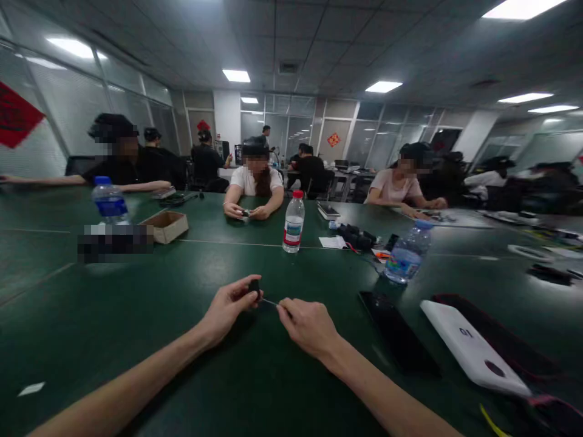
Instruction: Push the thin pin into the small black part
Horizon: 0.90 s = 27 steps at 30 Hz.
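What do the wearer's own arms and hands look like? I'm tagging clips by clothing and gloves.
Both forearms are bare as far as the picture shows: no sleeves, gloves, watch or bands. The left hand and right hand show no rings or markings that can be made out.

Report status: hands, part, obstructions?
Left hand pinching small black part. Right hand gripping thin tool against it. Water bottle beyond, apart.

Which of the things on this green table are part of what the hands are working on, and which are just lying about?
In hand:
- small black part, pinched by the left hand
- thin pin, held by the right hand against the part

Lying about:
- red-capped bottle
- tilted blue-capped bottle
- black phone
- white device
- cardboard box
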Available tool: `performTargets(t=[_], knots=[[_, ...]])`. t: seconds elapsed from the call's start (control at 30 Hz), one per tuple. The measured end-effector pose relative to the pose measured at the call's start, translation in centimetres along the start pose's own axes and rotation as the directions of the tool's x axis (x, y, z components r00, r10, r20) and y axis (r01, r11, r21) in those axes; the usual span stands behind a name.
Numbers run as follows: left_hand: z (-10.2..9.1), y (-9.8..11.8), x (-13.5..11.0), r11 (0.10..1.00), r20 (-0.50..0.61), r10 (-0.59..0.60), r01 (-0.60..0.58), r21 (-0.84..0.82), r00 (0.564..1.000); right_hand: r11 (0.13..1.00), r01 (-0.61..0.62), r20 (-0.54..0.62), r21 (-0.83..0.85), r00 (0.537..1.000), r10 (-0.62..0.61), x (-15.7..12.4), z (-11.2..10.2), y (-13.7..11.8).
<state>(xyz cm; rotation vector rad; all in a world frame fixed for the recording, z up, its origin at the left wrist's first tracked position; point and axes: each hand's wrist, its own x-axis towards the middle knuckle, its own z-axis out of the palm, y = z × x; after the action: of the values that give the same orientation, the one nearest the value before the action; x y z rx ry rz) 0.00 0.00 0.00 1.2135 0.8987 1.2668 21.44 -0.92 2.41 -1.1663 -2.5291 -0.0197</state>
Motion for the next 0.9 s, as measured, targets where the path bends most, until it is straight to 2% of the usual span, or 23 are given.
performTargets(t=[0.1,0.2,0.23,0.27,0.37,0.43,0.67,0.9], knots=[[0.4,0.4,-0.4,0.996,0.112,-0.046,0.036,0.086,0.993,0.970,-0.195,-0.183,0.145,0.958,0.220,0.2,0.2,1.1],[0.7,0.8,-0.8,0.987,0.208,-0.090,0.059,0.149,0.974,0.899,-0.297,-0.262,0.321,0.884,0.386,0.3,0.2,1.9],[0.7,1.0,-0.8,0.988,0.211,-0.094,0.066,0.137,0.973,0.893,-0.284,-0.256,0.349,0.888,0.382,0.4,0.1,2.0],[0.7,1.1,-0.9,0.992,0.194,-0.094,0.076,0.100,0.977,0.904,-0.244,-0.236,0.351,0.911,0.338,0.4,0.1,1.9],[0.6,1.2,-0.7,0.992,0.122,-0.101,0.109,-0.067,0.987,0.960,-0.094,-0.148,0.263,0.980,0.136,0.3,-0.1,1.4],[0.5,1.0,-0.6,0.984,0.089,-0.107,0.118,-0.131,0.990,0.976,-0.040,-0.095,0.213,0.994,0.062,0.2,-0.1,1.0],[0.3,0.7,-0.5,0.981,0.085,-0.120,0.131,-0.143,0.989,0.990,0.000,-0.038,0.138,0.999,0.006,0.2,0.0,1.0],[0.3,1.4,-0.6,0.957,0.134,-0.157,0.184,-0.223,0.978,0.992,-0.033,-0.027,0.122,0.999,0.036,0.2,-0.2,0.9]])
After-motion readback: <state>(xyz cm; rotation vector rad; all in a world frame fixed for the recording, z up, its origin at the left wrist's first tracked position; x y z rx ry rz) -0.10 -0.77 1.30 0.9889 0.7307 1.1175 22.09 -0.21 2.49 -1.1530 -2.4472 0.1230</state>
